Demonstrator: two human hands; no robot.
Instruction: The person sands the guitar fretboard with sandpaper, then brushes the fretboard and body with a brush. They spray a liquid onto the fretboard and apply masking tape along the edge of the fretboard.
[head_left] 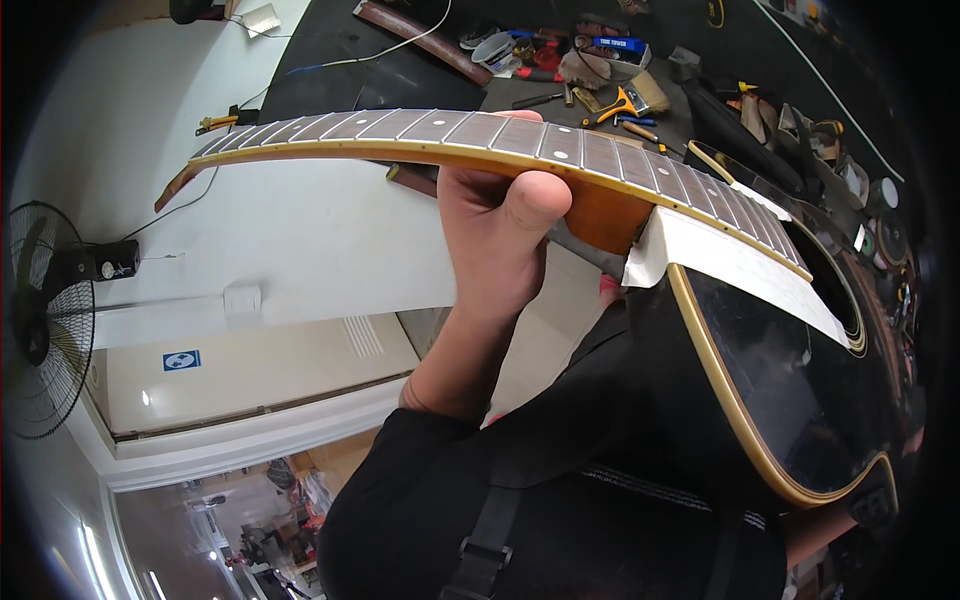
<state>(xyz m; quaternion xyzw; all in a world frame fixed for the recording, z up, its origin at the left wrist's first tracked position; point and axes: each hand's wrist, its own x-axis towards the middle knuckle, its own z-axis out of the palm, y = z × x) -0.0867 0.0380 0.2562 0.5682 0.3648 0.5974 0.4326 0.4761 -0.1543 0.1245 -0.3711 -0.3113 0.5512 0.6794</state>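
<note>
My left hand [492, 222] is shut around the neck [440, 128] of a guitar, thumb on the near edge and fingers wrapped behind the dark fretboard with its white dots. The neck runs left, headless, to a bare wooden end [172, 190]. The glossy black body [790, 375] with cream binding sits at the right against my dark clothing. A white paper strip [725, 258] covers the body beside the neck joint, near the sound hole [842, 295]. Of my right hand only a pink fingertip [608, 291] shows under the neck heel; its grip is hidden.
A dark workbench [420, 70] behind the neck carries several tools, among them an orange-handled scraper [615, 107], a brush [650, 90] and pliers [215, 123]. A standing fan [42, 320] is at the far left. White walls fill the middle left.
</note>
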